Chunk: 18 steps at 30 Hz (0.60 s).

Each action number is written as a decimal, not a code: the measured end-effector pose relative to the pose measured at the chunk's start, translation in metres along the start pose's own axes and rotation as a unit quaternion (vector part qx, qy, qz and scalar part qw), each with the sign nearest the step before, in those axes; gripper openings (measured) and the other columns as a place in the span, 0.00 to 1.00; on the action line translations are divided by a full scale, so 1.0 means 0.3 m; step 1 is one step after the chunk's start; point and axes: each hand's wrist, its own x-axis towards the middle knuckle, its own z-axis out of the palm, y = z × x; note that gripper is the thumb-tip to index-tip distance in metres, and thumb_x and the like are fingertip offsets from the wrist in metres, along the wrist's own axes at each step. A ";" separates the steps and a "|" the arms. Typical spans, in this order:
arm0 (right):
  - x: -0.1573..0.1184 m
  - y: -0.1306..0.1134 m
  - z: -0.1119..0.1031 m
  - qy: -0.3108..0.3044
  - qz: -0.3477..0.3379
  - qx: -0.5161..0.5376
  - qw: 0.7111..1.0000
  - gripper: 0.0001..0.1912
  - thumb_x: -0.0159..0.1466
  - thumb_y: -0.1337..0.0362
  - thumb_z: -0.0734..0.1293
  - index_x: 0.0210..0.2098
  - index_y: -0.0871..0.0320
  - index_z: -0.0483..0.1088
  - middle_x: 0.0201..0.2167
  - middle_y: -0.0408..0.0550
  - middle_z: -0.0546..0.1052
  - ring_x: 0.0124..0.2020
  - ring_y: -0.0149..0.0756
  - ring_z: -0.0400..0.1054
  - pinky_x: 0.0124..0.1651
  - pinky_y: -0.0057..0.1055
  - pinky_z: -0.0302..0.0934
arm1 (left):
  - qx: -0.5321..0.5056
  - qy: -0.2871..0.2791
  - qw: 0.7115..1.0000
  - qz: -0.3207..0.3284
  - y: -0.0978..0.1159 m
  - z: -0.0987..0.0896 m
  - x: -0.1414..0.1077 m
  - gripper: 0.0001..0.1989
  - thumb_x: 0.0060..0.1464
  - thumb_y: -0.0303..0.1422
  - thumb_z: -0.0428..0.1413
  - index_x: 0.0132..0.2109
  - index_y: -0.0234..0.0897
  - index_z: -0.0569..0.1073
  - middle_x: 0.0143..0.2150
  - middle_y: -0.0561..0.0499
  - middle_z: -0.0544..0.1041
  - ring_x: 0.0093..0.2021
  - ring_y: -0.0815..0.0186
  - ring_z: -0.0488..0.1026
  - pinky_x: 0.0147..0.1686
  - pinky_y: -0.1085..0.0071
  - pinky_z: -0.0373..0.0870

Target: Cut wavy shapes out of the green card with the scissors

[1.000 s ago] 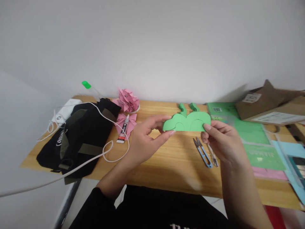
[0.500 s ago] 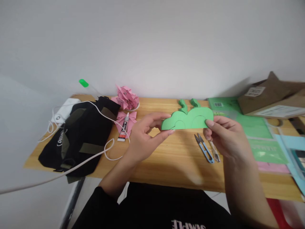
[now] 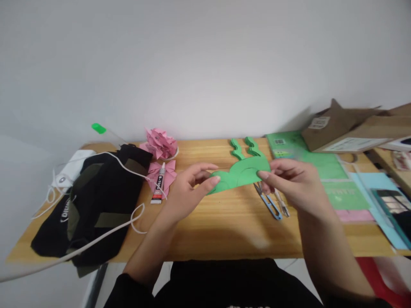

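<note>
A green paper cutout (image 3: 245, 171) with a scalloped upper edge and curved lines on its face is held up over the table between my two hands. My left hand (image 3: 194, 188) pinches its left end between thumb and fingers. At the right end, my right hand (image 3: 289, 179) grips it the same way. Behind it on the table stand two wavy green paper pieces (image 3: 236, 149). Blue-handled thread snips (image 3: 269, 205) and a slim whitish tool (image 3: 282, 204) lie below my right hand, partly covered by it.
To the left lie a glue tube (image 3: 158, 184), folded pink paper (image 3: 170, 168), a pink paper flower (image 3: 160, 143) and a black bag (image 3: 102, 205) crossed by a white cable (image 3: 96, 235). At right are green packets (image 3: 324, 164) and a cardboard box (image 3: 346, 128).
The green cutout has tilted, its left end now lower than its right. Both hands still hold it. The camera's view has shifted slightly, so the table items appear moved left.
</note>
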 end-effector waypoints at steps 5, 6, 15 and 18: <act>0.000 -0.038 0.010 -0.062 0.012 -0.066 0.996 0.14 0.54 0.56 0.74 0.22 0.59 0.71 0.15 0.42 0.73 0.16 0.27 0.66 0.19 0.24 0.61 | 0.014 -0.080 0.996 -0.030 0.003 -0.002 0.036 0.15 0.51 0.39 0.61 0.43 0.36 0.76 0.36 0.49 0.81 0.33 0.66 0.76 0.31 0.73 0.70; 0.002 -0.042 0.011 -0.070 0.013 -0.071 0.995 0.14 0.54 0.55 0.74 0.23 0.59 0.71 0.15 0.42 0.73 0.16 0.27 0.65 0.20 0.24 0.61 | 0.018 -0.104 0.994 -0.032 0.010 -0.001 0.041 0.14 0.51 0.39 0.60 0.43 0.36 0.76 0.36 0.49 0.81 0.33 0.66 0.77 0.32 0.73 0.70; 0.013 -0.063 0.020 -0.102 0.013 -0.071 0.992 0.10 0.56 0.58 0.72 0.26 0.59 0.72 0.14 0.39 0.69 0.17 0.26 0.62 0.19 0.25 0.56 | 0.032 -0.203 0.977 -0.058 0.083 -0.004 0.059 0.05 0.52 0.32 0.60 0.33 0.34 0.77 0.29 0.50 0.82 0.30 0.67 0.78 0.29 0.76 0.71; 0.013 -0.080 0.021 -0.132 0.035 -0.085 0.987 0.12 0.54 0.58 0.73 0.25 0.59 0.70 0.17 0.40 0.70 0.18 0.26 0.62 0.20 0.25 0.56 | 0.027 -0.173 0.983 -0.049 0.091 -0.007 0.058 0.05 0.51 0.32 0.61 0.32 0.34 0.77 0.28 0.51 0.82 0.28 0.69 0.77 0.25 0.78 0.68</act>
